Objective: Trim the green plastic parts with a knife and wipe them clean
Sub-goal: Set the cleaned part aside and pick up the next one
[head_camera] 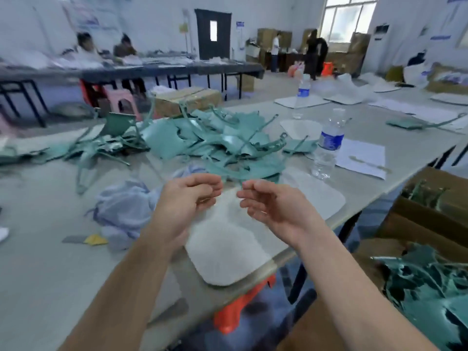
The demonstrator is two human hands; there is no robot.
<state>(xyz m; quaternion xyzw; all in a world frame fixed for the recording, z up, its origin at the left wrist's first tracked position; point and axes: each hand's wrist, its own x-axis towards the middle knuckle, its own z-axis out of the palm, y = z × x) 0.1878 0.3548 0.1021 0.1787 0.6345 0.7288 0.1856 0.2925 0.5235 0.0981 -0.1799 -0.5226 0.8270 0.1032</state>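
Two hands, left hand [187,198] & right hand [268,205], hover over white pad [228,249], fingers loosely curled, apart, nothing seen held. One heap of green plastic parts [222,140] lies just beyond on table [38,274]; 1 bluish cloth [124,209] at left; 2 water bottles [328,145] [303,93] at right.

Parts pile [215,140] lies behind the pad [228,249] (cloth [124,206] to its left).

I can read nothing: the blue labels on the near bottle [328,145], the far bottle [303,93] and the wall posters [88,19] are blurred.
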